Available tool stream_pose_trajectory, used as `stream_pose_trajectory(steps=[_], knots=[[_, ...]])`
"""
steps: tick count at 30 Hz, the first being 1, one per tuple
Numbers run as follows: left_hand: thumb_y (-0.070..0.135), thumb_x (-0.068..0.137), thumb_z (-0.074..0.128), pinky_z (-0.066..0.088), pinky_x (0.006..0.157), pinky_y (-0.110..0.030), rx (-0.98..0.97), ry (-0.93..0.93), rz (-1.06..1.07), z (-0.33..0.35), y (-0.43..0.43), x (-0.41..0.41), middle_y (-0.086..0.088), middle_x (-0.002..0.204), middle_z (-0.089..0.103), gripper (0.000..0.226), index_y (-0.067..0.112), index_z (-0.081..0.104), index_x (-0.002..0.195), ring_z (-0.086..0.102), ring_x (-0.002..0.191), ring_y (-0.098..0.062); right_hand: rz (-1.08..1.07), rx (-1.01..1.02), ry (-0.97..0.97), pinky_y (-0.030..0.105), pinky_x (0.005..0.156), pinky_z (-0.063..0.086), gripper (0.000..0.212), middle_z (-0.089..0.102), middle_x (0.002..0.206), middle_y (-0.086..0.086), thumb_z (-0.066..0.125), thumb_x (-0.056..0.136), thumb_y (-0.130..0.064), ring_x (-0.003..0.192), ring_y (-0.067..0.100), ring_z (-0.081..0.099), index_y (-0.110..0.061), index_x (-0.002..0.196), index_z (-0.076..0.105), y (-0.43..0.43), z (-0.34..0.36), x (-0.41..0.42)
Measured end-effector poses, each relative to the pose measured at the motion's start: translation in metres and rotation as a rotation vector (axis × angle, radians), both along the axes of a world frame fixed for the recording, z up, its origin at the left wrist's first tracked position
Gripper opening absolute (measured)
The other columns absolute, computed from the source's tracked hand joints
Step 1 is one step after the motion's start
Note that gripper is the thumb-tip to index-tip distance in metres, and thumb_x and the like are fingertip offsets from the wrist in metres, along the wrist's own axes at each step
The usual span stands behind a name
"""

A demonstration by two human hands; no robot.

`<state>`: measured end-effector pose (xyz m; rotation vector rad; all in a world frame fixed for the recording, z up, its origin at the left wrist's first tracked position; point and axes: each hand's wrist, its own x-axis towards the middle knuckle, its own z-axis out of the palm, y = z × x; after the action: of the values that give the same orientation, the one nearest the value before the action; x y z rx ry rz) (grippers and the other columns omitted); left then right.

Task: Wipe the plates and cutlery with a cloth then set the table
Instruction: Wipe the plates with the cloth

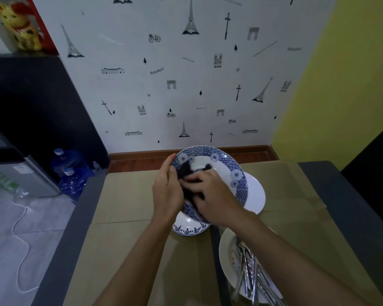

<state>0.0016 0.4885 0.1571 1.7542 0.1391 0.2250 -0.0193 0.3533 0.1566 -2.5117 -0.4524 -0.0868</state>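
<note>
A blue-and-white patterned plate (227, 164) is held tilted above the table, its face toward me. My left hand (167, 191) grips its left rim. My right hand (212, 195) holds a black cloth (187, 173) against the plate's face. Below it a plain white plate (255, 195) and a blue-trimmed plate (189, 229) lie on the table. At the lower right another white plate (227, 259) carries several pieces of metal cutlery (249, 272), partly hidden by my right forearm.
Brown cardboard (128, 206) covers the grey table (341, 195). Two blue water bottles (71, 171) and a white cable (20, 239) are on the floor at left beside a dark cabinet. A wall with printed wallpaper stands behind the table.
</note>
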Motion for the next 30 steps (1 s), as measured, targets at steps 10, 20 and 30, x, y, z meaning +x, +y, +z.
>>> stream_pose_trajectory(steps=[10, 20, 30], knots=[[0.028, 0.108, 0.037, 0.052, 0.100, -0.039, -0.021, 0.002, 0.035, -0.004, 0.008, 0.004, 0.012, 0.124, 0.065, 0.035, 0.035, 0.056, 0.137, 0.061, 0.112, -0.006, -0.315, -0.135, -0.042, 0.037, 0.104, 0.046, 0.051, 0.049, 0.143, 0.002, 0.060, 0.098, -0.013, 0.131, 0.023, 0.039, -0.033, 0.145, 0.058, -0.006, -0.005, 0.001], [0.027, 0.108, 0.035, 0.049, 0.106, -0.042, 0.017, -0.003, -0.003, -0.034, 0.020, 0.004, 0.008, 0.135, 0.061, 0.037, 0.032, 0.053, 0.140, 0.057, 0.122, -0.010, -0.261, -0.008, -0.026, 0.035, 0.104, 0.043, 0.042, 0.059, 0.132, 0.004, 0.058, 0.096, -0.004, 0.123, 0.024, 0.046, -0.021, 0.133, 0.070, -0.005, -0.032, -0.005], [0.024, 0.109, 0.039, 0.048, 0.105, -0.032, 0.053, 0.163, -0.161, -0.124, 0.057, -0.026, 0.010, 0.135, 0.059, 0.034, 0.029, 0.054, 0.139, 0.056, 0.122, -0.003, -0.412, 0.430, 0.044, -0.001, 0.082, 0.038, 0.038, 0.061, 0.116, -0.004, 0.058, 0.098, -0.002, 0.105, 0.008, 0.056, -0.016, 0.130, 0.072, -0.017, -0.034, -0.004]])
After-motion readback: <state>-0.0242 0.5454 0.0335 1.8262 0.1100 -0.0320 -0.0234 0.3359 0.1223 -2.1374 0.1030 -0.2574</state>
